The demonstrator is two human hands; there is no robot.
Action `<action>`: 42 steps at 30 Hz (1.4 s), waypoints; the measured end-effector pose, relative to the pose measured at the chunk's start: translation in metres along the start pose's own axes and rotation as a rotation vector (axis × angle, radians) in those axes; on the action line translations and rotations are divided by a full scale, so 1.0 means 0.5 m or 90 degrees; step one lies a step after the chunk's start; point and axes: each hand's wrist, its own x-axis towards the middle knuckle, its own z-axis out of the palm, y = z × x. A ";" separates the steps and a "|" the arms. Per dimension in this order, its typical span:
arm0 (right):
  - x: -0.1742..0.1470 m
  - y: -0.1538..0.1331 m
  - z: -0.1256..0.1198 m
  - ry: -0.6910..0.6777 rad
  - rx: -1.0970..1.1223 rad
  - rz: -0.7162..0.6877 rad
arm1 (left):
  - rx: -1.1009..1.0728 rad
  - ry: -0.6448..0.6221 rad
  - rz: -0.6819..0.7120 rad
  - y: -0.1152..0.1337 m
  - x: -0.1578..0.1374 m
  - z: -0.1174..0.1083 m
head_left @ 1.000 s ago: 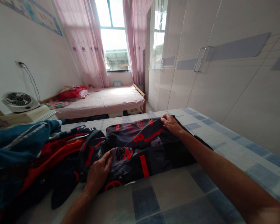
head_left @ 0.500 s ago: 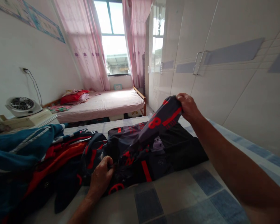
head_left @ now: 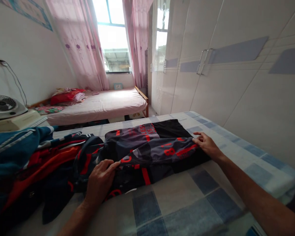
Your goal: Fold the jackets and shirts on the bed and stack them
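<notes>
My right grip (head_left: 207,146) has lowered the dark-grey, red-printed fabric flap (head_left: 159,149) flat, pinching its end; left grip (head_left: 100,177) touches cloth, closure unclear; the multicoloured clothing heap (head_left: 56,159) lies unfolded.

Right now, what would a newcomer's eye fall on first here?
Probably the dark cloth garment with red lettering, on the blue-and-white checked bedcover, between the left hand and right hand. Behind it, the bright rectangular window stands between long pink curtains. The glossy white wardrobe fills the right side.
</notes>
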 end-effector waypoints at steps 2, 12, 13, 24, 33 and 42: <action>0.004 -0.009 -0.003 0.049 -0.055 -0.064 | 0.001 0.032 0.014 -0.004 -0.005 0.001; -0.032 -0.048 0.022 0.091 -0.486 -0.273 | -0.025 -0.094 0.096 0.058 0.042 -0.049; -0.037 -0.071 0.037 0.069 -0.475 -0.330 | -0.023 -0.101 0.109 0.066 0.053 -0.047; 0.004 0.058 0.114 -0.113 -0.604 -0.237 | 0.000 -0.250 0.113 0.049 0.016 0.058; 0.015 0.082 0.108 -0.079 -0.640 -0.258 | -0.049 -0.266 0.072 0.057 0.025 0.046; 0.016 0.071 0.102 -0.101 -0.646 -0.269 | -0.130 -0.319 0.007 0.077 0.044 0.011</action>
